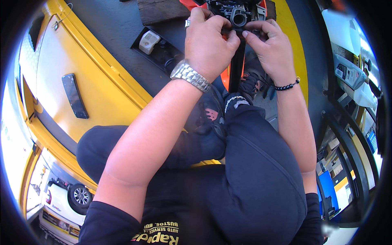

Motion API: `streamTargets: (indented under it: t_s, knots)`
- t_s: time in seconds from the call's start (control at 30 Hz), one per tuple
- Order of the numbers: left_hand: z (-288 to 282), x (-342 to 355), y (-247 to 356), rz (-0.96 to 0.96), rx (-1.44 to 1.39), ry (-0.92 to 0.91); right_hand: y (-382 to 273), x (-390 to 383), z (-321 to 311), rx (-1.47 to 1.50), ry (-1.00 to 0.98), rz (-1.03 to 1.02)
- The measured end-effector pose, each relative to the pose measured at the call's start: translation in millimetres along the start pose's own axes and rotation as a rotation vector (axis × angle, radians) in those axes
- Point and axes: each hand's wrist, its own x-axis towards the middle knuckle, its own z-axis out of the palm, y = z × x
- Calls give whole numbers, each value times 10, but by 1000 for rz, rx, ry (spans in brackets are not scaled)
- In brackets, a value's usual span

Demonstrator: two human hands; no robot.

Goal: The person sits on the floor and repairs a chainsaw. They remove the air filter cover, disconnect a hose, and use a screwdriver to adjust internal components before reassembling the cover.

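Observation:
At the top centre stands a small orange and black machine with an exposed metal engine part (239, 18) that has a round opening. My left hand (210, 45) reaches it from the left, thumb and fingers pinched at a small black part (234, 29) just under that opening. From the right, my right hand (269, 47) pinches at the same spot, its thumb close to the left one. My fingers hide most of this part. A long black bar (235, 71) with orange beside it runs down from the machine between my feet.
Left of my hands lies a black tray (173, 52) holding a white plastic piece (149, 42). A wooden block (159, 11) sits behind it. On the yellow metal surface (102, 90) at left rests a phone (74, 96). Plastic bottles (349, 71) and a black metal frame (347, 126) stand at right.

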Motion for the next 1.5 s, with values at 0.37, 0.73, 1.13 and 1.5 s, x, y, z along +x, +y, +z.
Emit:
streamTargets:
  t_s: [0.37,0.73,1.13,1.5]
  knots:
    - [-61,45,82,-43,-24,-136,30,69,27,26,-21,58]
    - [-147,162,61,-114,-122,-183,-4,109,-21,43,-97,113]
    - [-218,143,9,-63,-294,-249,168,17,23,56,-5,-50]
    - [-161,106,21,157,17,-110,92,5,9,62,-39,35]
